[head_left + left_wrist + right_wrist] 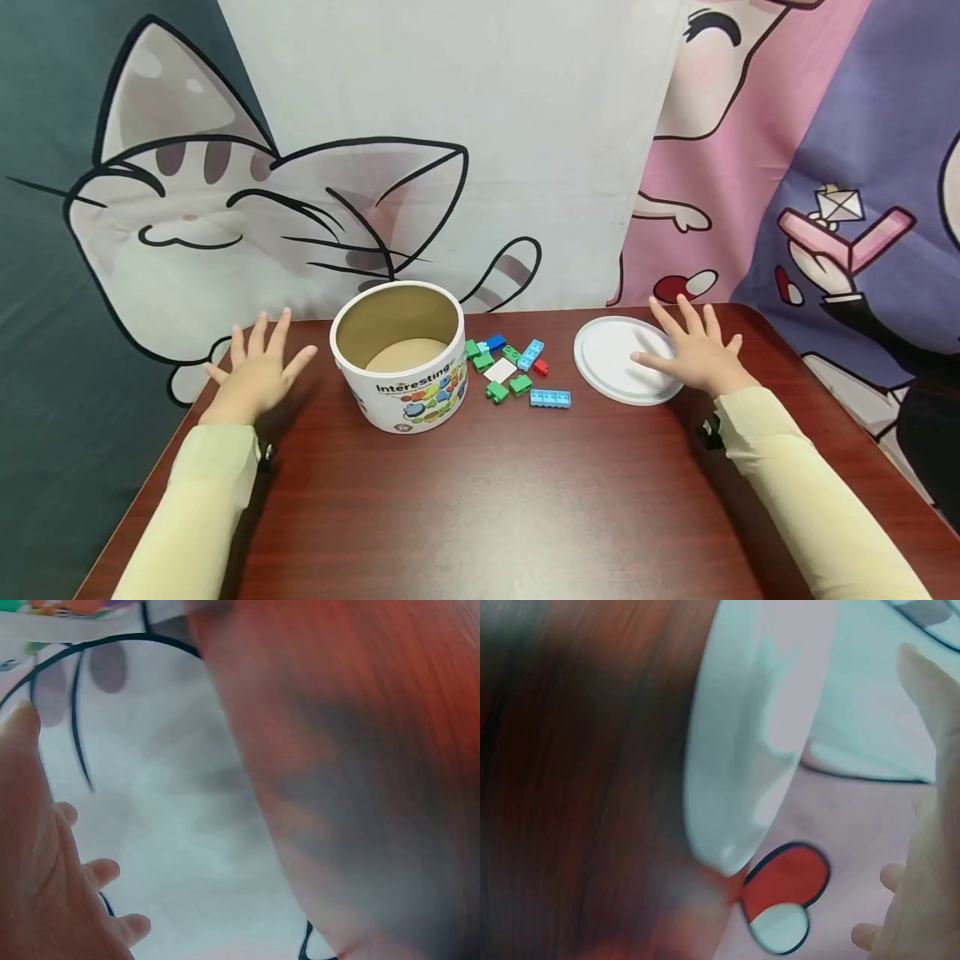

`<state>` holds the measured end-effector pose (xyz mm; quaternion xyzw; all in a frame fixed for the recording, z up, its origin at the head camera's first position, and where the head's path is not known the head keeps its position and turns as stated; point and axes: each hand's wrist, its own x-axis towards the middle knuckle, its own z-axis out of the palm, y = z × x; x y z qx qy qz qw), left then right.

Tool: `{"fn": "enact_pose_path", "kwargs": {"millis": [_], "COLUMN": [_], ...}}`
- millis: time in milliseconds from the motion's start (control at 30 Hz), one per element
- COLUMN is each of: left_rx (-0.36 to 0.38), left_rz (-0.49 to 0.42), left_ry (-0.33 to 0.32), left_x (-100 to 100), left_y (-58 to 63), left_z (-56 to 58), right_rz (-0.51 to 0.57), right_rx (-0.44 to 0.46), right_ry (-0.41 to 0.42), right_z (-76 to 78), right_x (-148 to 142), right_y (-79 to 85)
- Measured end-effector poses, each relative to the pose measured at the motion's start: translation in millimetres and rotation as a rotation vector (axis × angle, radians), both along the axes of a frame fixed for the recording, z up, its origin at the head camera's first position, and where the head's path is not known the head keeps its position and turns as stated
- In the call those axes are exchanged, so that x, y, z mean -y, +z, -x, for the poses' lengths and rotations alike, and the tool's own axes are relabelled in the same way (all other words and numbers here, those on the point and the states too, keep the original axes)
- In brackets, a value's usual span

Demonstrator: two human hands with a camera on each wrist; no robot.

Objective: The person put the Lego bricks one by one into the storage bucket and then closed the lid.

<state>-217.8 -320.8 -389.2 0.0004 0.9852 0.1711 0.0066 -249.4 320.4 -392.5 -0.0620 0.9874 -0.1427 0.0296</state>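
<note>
My left hand (257,377) is spread over the left side of the table with nothing in it, left of a white bucket (420,400) with a printed label. In the left wrist view the fingers of the left hand (45,847) are extended. My right hand (697,354), also spread and holding nothing, hovers at the right edge of a round white lid (628,358). The right wrist view shows the lid (742,742) beside the right hand (922,847). Between bucket and lid lie several building bricks, among them a light-blue one (550,398) and a red one (541,367).
The bucket is uncovered, its beige bottom showing. Green bricks (497,392) and a white flat piece (500,371) lie close to its right side. A cartoon-printed cloth (570,125) hangs behind the brown table (480,517). A dark object stands past the table's right edge.
</note>
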Motion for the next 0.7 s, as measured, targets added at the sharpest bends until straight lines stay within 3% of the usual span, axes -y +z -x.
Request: {"fn": "enact_pose_path", "kwargs": {"millis": [200, 400, 567, 700], "left_rx": [-0.133, -0.295, -0.389, -0.427], "left_rz": [-0.071, -0.104, -0.12, -0.13], "left_ry": [-0.014, -0.059, -0.092, -0.136], "left_x": [-11.4, -29.9, -46.7, -58.4], "left_y": [10.0, 21.3, 32.2, 34.8], "left_z": [-11.1, -21.0, -23.4, -23.9], "right_rz": [0.039, 0.178, 0.269, 0.312], "right_rx": [-0.13, -0.308, -0.333, -0.284], "right_ry": [0.068, 0.193, 0.279, 0.322], "right_z": [-11.5, -22.6, -26.2, -30.6], "right_x": [21.3, 48.3, 73.4, 90.5], "right_y": [3.9, -0.7, -3.5, -6.9]}}
